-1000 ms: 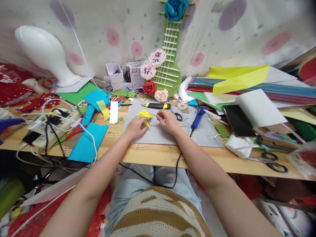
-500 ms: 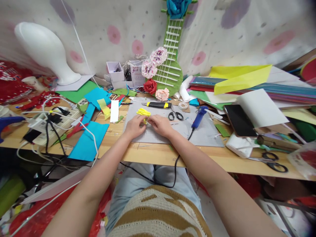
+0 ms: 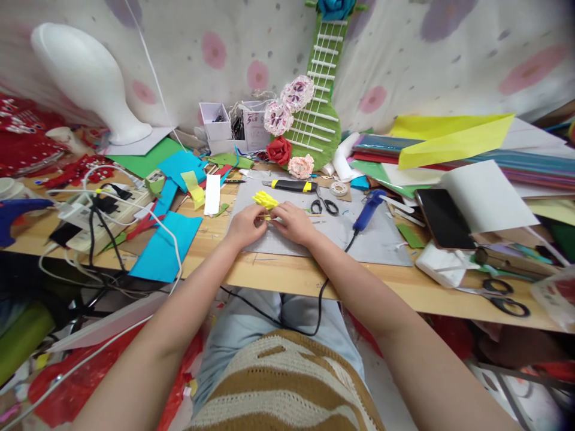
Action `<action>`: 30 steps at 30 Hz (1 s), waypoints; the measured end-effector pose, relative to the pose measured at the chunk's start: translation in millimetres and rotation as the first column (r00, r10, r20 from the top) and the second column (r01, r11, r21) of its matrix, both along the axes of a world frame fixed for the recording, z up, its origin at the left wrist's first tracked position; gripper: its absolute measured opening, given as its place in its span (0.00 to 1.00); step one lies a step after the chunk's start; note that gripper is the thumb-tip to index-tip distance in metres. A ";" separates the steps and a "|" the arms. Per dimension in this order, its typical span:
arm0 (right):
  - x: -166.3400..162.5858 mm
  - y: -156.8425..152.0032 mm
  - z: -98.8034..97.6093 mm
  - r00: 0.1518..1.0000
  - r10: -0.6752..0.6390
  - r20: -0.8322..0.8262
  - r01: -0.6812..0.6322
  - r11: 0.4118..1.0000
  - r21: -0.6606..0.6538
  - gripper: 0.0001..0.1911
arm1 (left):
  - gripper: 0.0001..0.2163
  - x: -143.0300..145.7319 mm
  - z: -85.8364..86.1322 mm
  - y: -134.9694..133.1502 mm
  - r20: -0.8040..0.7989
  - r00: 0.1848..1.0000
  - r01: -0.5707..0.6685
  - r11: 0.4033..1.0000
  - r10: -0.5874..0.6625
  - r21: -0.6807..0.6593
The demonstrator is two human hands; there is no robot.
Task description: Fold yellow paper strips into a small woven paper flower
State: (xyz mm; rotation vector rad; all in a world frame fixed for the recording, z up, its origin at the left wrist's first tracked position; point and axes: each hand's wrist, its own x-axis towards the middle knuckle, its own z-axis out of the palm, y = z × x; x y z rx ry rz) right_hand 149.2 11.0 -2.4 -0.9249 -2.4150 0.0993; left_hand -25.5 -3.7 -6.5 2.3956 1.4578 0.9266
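Note:
A bright yellow ruffled paper piece (image 3: 265,199) rises from between my two hands, above a grey cutting mat (image 3: 368,250). My left hand (image 3: 246,226) pinches its lower end from the left, with thumb and fingertips together. From the other side, my right hand (image 3: 291,222) has its fingertips closed on the same lower end, touching the left fingers. The fingers partly hide that end. Just beyond the hands lies a black and yellow utility knife (image 3: 294,186). Small black-handled scissors (image 3: 325,207) are to the right of my right hand.
A blue glue gun (image 3: 369,209) rests on the mat, its black cord running over the table edge. Behind stands a green paper guitar (image 3: 326,134) with paper flowers. A power strip (image 3: 108,215) and blue paper (image 3: 167,248) lie left, a phone (image 3: 444,218) and larger scissors (image 3: 505,297) right.
The whole view has shifted slightly. More of the yellow paper piece shows above my fingers, its ruffled top now tilted differently. Both hands stay together at its lower end.

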 end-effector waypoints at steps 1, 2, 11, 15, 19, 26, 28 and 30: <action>-0.1 0.0 0.4 1.000 0.001 0.002 -0.001 1.000 0.000 0.02 | 0.09 -0.2 0.5 -0.5 -0.008 1.000 0.004 1.000 -0.004 0.008; -0.2 0.0 0.6 1.000 0.003 0.004 -0.003 1.000 0.000 0.03 | 0.09 -0.3 1.0 -0.9 -0.015 1.000 0.010 1.000 -0.010 0.017; -2.0 0.7 -2.8 1.000 0.008 -0.004 -0.008 0.996 0.087 0.03 | 0.09 -0.1 1.1 -1.5 -0.053 0.998 0.022 0.997 -0.017 0.080; -3.5 0.2 -1.9 1.000 -0.012 -0.006 0.013 0.994 0.107 0.03 | 0.08 1.6 1.9 -2.3 -0.112 0.993 -0.012 0.989 0.029 0.146; -4.3 -1.1 -0.2 1.000 -0.023 -0.019 0.024 0.996 0.089 0.04 | 0.07 2.5 1.6 -2.5 -0.119 0.991 -0.036 0.984 0.058 0.174; -1.2 -1.2 -3.2 0.999 -0.046 -0.006 0.046 0.996 0.081 0.03 | 0.08 1.5 0.9 -1.1 -0.009 0.999 -0.050 0.992 0.052 0.119; -0.7 -1.0 -3.3 0.999 -0.038 -0.015 0.039 0.996 0.083 0.04 | 0.08 1.2 -0.2 0.6 0.008 1.000 -0.020 0.994 0.020 0.111; -0.8 -1.3 -2.6 0.999 -0.026 -0.025 0.028 0.996 0.088 0.05 | 0.08 1.0 -1.9 2.4 0.002 1.000 0.004 0.994 -0.004 0.109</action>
